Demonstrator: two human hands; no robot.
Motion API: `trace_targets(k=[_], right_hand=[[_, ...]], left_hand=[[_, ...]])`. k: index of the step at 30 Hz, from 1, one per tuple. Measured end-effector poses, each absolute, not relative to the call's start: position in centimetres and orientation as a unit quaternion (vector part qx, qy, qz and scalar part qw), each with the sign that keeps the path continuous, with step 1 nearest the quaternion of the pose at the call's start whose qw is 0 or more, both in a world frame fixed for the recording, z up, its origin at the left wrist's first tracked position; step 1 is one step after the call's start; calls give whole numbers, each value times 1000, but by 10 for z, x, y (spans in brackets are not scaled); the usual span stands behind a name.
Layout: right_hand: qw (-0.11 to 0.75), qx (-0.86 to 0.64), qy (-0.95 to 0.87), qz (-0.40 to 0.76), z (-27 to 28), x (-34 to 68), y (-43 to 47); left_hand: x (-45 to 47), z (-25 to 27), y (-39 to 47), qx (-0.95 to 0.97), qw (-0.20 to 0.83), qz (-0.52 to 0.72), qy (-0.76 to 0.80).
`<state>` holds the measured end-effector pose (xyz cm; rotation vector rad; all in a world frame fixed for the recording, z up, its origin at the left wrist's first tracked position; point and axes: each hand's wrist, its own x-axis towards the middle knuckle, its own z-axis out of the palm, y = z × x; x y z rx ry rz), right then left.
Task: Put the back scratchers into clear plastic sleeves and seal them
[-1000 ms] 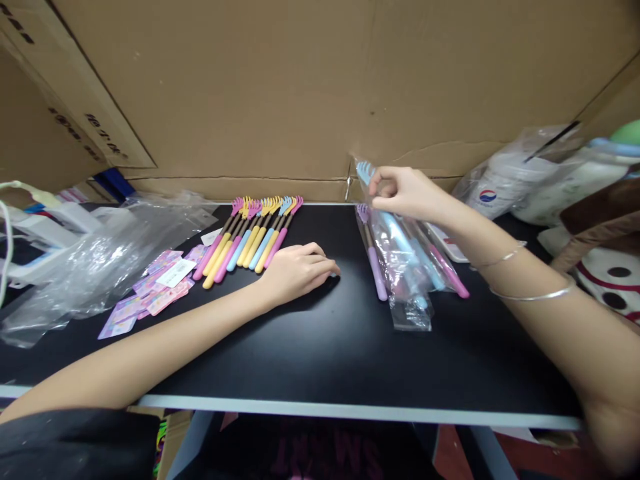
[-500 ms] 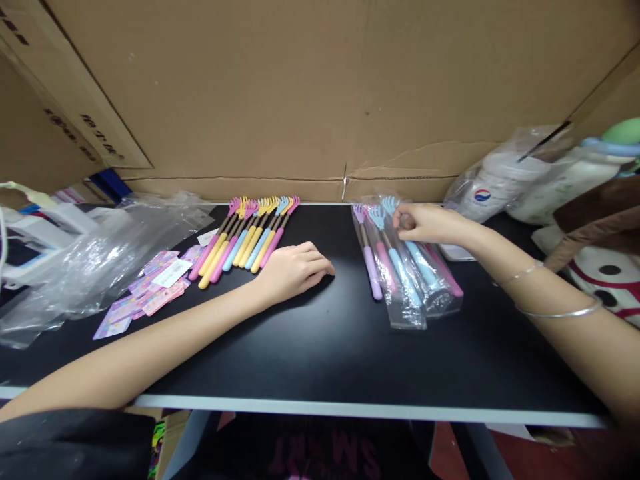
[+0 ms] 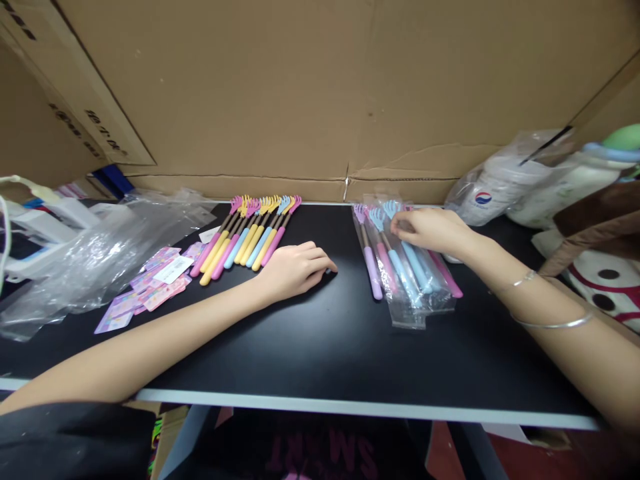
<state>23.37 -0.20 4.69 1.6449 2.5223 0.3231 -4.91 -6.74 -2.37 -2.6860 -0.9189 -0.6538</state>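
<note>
My left hand (image 3: 299,270) rests on the black table, fingers loosely bent, with nothing visible in it. Just beyond it lies a row of back scratchers (image 3: 245,243) with pink, yellow and blue handles, claws toward the back. My right hand (image 3: 425,230) is closed at the neck of a blue back scratcher (image 3: 419,263) in a clear bag; the fingertips partly hide the grip. Beside it lie another bagged blue back scratcher (image 3: 400,267), a purple one (image 3: 371,270) and a pink one (image 3: 447,275) that is partly covered.
Printed cards (image 3: 150,283) and clear plastic bags (image 3: 100,253) lie on the left, near a white device (image 3: 47,233). At the right stand a bagged white cup (image 3: 500,187), a bottle (image 3: 575,183) and a brown-and-white bag (image 3: 600,260). Cardboard (image 3: 280,93) walls the back.
My right hand has shifted slightly left and down, and the bagged blue back scratcher under it has moved left, closer to the other blue one. My left hand stays in place.
</note>
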Motion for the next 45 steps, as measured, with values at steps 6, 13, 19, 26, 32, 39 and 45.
trace_targets(k=[6, 13, 19, 26, 32, 39, 45], right_hand=[[-47, 497, 848, 177, 47, 219, -20], [-104, 310, 930, 168, 22, 172, -78], [-156, 162, 964, 142, -9, 148, -125], [-143, 139, 978, 67, -16, 145, -129], [-141, 135, 980, 23, -16, 144, -124], [-131, 146, 978, -67, -14, 144, -119], [-136, 147, 974, -105, -15, 145, -118]], left_hand=[[-49, -23, -68, -917, 109, -220, -315], [-50, -25, -67, -919, 116, -215, -310], [-50, -25, -67, -919, 105, -209, -318], [-49, -25, -68, -920, 104, -208, -316], [-48, -25, -69, -921, 101, -198, -319], [-47, -23, -70, -921, 126, -184, -319], [-43, -18, -74, -923, 194, -114, -312]])
